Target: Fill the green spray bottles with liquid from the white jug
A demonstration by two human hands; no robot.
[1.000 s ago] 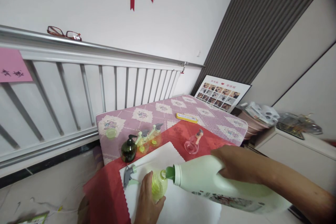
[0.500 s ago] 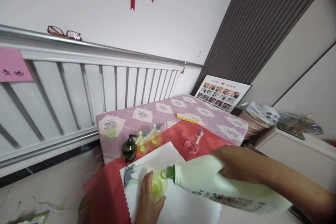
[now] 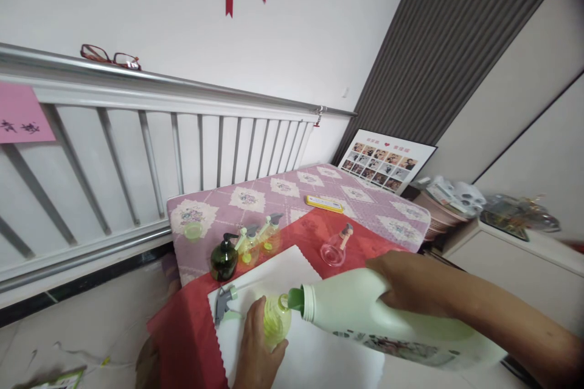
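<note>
My left hand (image 3: 256,346) is closed around a small clear yellow-green bottle (image 3: 277,323) that has no top on it. In my right hand (image 3: 401,282) is a large pale green jug (image 3: 342,301), gripped by its handle and tipped on its side. The jug's green spout meets the bottle's neck; whether liquid is flowing I cannot tell. Left of the bottle, a grey trigger spray head (image 3: 223,304) lies on the white scalloped mat (image 3: 337,352). Behind stand a dark green pump bottle (image 3: 224,261) and two yellowish spray bottles, a nearer one (image 3: 249,250) and a farther one (image 3: 271,238).
A clear pinkish spray bottle (image 3: 334,252) stands on the red cloth (image 3: 305,234). On the flowered tablecloth (image 3: 285,187) lie a yellow-edged case (image 3: 325,203) and a pale green round lid (image 3: 193,231). A white radiator (image 3: 191,152) runs behind the table, with glasses (image 3: 109,58) on it.
The view has shifted very slightly. Both hands, the bottle and the tipped jug keep their positions.
</note>
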